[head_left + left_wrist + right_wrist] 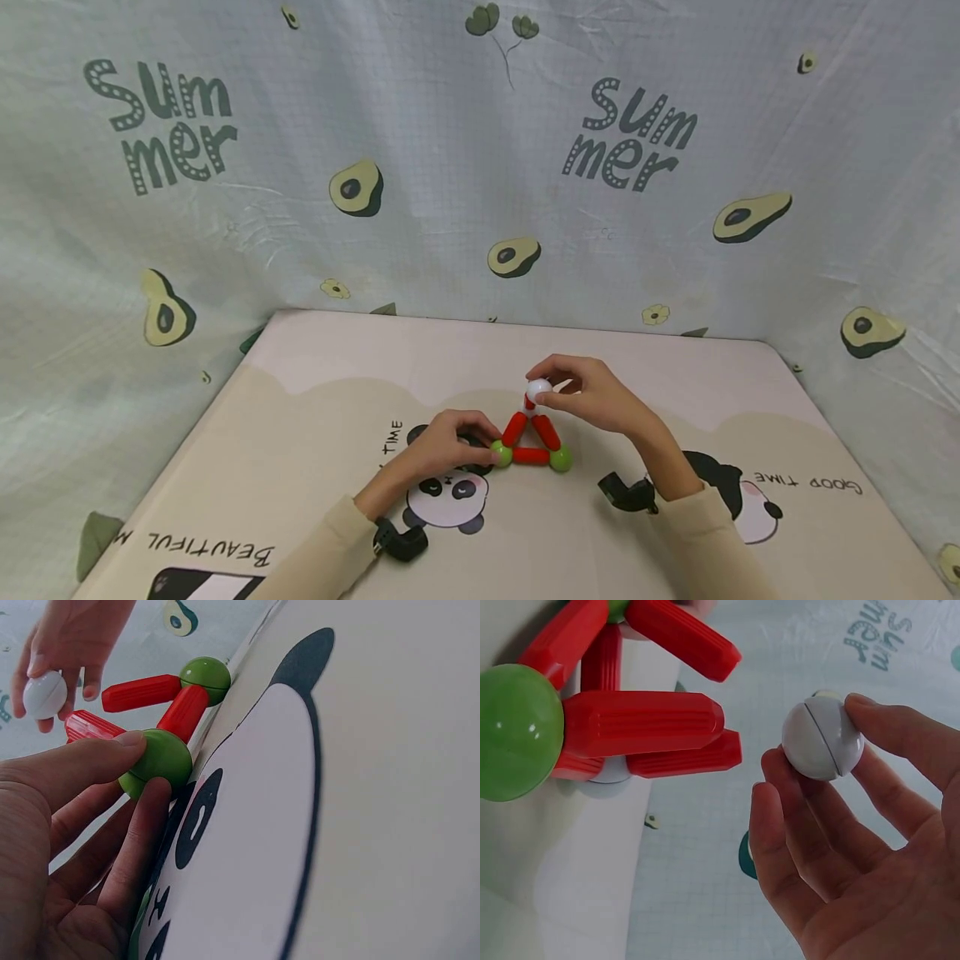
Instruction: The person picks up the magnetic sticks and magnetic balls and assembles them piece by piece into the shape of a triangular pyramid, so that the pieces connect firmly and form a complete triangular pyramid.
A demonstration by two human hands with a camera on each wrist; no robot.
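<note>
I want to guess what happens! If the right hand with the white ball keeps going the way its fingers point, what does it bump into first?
Probably the free tips of the red sticks. The right hand holds the white ball just beside them, though the gap's depth is hard to judge.

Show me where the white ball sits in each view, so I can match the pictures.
Head view: white ball at the top of the red-stick structure, mid-frame, pinched by the right hand.
Left wrist view: white ball at upper left, in the right hand's fingertips.
Right wrist view: white ball right of centre, between thumb and fingers.
Shared landmark: the green ball that the left hand holds, probably the one blurred at the top edge of the right wrist view.
</note>
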